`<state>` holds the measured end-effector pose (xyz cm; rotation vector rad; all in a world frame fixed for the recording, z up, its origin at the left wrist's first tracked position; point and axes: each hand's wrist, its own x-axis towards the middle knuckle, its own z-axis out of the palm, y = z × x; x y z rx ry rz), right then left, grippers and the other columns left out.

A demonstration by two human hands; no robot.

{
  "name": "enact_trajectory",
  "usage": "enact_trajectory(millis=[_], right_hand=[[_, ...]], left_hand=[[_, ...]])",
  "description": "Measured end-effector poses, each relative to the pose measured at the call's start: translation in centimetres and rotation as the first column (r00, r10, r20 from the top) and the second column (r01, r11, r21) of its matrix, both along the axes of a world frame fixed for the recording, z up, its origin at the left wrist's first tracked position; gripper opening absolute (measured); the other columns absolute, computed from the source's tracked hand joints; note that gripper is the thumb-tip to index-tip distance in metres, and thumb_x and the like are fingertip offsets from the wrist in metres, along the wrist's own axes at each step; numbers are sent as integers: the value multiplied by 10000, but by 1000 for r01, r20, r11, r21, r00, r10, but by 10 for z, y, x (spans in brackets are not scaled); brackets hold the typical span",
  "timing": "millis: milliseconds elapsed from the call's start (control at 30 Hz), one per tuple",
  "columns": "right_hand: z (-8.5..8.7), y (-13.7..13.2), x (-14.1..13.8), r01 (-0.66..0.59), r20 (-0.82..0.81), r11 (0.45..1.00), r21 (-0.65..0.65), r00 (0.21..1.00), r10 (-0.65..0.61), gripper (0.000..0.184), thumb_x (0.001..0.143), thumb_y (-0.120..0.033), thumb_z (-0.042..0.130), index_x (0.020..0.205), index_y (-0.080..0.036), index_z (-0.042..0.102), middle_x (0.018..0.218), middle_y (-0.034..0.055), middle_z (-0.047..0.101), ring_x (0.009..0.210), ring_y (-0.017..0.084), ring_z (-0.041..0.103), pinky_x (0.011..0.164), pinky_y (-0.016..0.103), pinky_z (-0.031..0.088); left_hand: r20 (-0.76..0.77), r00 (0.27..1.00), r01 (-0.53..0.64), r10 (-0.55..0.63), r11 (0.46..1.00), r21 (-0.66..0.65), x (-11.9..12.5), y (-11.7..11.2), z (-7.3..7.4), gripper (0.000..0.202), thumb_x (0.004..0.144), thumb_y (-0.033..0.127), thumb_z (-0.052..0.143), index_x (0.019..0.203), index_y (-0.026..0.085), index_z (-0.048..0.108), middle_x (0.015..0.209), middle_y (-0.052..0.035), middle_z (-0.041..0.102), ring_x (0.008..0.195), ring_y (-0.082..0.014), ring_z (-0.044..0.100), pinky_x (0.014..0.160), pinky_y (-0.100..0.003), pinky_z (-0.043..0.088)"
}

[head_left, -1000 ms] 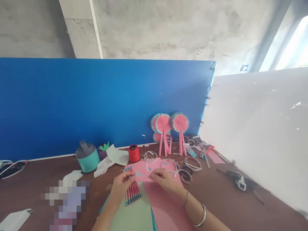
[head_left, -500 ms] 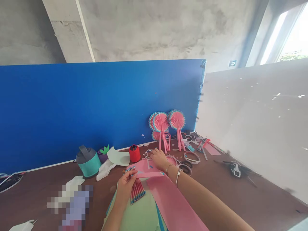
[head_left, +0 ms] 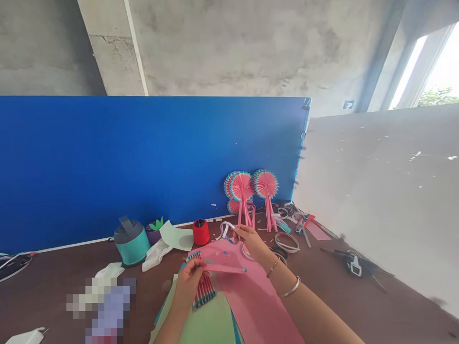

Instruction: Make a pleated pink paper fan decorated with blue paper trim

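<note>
My left hand point(head_left: 189, 283) is closed on a folded pink pleated paper fan piece point(head_left: 202, 288), and a thin pink paper strip point(head_left: 225, 269) sticks out to the right from its fingers. My right hand point(head_left: 250, 239) is lifted just above the table and pinches a white tape ring point(head_left: 226, 230). Both hands are over a pink paper sheet point(head_left: 251, 296) that lies on a light green sheet point(head_left: 206, 325).
Finished pink paper fans point(head_left: 253, 187) lean on the blue partition point(head_left: 143, 157). A red thread spool point(head_left: 200, 232), a teal jug point(head_left: 131, 241), scissors point(head_left: 281, 253), tape rings point(head_left: 287, 241) and a black tool point(head_left: 353, 265) lie on the brown table point(head_left: 358, 296). A white board stands at the right.
My right hand left the pink strip, reached forward to the tape ring and has lifted it off the table. My left hand kept hold of the pleated piece and strip.
</note>
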<state>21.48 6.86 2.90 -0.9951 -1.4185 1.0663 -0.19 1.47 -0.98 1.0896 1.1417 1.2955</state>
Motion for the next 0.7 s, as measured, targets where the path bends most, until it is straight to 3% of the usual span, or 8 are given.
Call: enact_trajectory(millis=[100, 167, 233, 400, 567, 700], right_hand=[[3, -18, -7, -6, -7, 1000, 13, 1000, 6, 309, 799, -473, 523, 742, -170, 550, 690, 15, 583, 657, 136, 534, 701, 292, 424], [0, -31, -15, 55, 84, 997, 60, 995, -60, 214, 829, -384, 500, 791, -181, 555, 733, 23, 609, 723, 156, 557, 723, 297, 425], [-5, -41, -23, 105, 218, 978, 179, 965, -143, 164, 860, -317, 463, 810, -192, 556, 765, 32, 621, 765, 172, 552, 737, 309, 421], [-20, -51, -29, 53, 399, 903, 427, 885, -241, 176, 891, -226, 404, 800, -192, 550, 788, 61, 616, 800, 202, 524, 749, 339, 415], [-27, -53, -28, -2, 426, 910, 414, 884, -192, 147, 882, -197, 417, 822, -195, 551, 799, 59, 615, 852, 212, 520, 777, 344, 408], [-26, -53, -26, 10, 307, 962, 274, 947, -98, 139, 877, -249, 458, 816, -200, 573, 804, 41, 618, 826, 193, 538, 783, 327, 403]], left_hand=[[-2, 1000, 3, -3, 1000, -7, 2, -2, -1, 210, 572, 356, 730, 657, 176, 664, 596, 17, 602, 529, -135, 565, 529, -228, 429], [-4, 1000, 1, -1, 1000, -15, 5, -4, 0, 229, 583, 371, 728, 694, 177, 677, 597, 16, 602, 533, -136, 556, 539, -232, 429], [-9, 1000, 6, -6, 1000, -16, 8, -6, 1, 274, 607, 415, 721, 729, 173, 682, 624, 8, 615, 558, -138, 561, 571, -238, 435], [-95, 995, -38, 37, 999, -8, 12, -8, -1, 453, 598, 585, 681, 740, 156, 678, 520, 17, 562, 528, -139, 521, 560, -239, 399], [-159, 987, 32, -28, 999, 23, 19, -7, -7, 425, 565, 548, 715, 731, 161, 657, 470, 72, 417, 421, -83, 344, 446, -204, 256], [-222, 975, 9, 4, 998, 55, 21, -8, -7, 370, 614, 528, 677, 637, 166, 605, 488, 70, 386, 423, -74, 297, 440, -203, 217]])
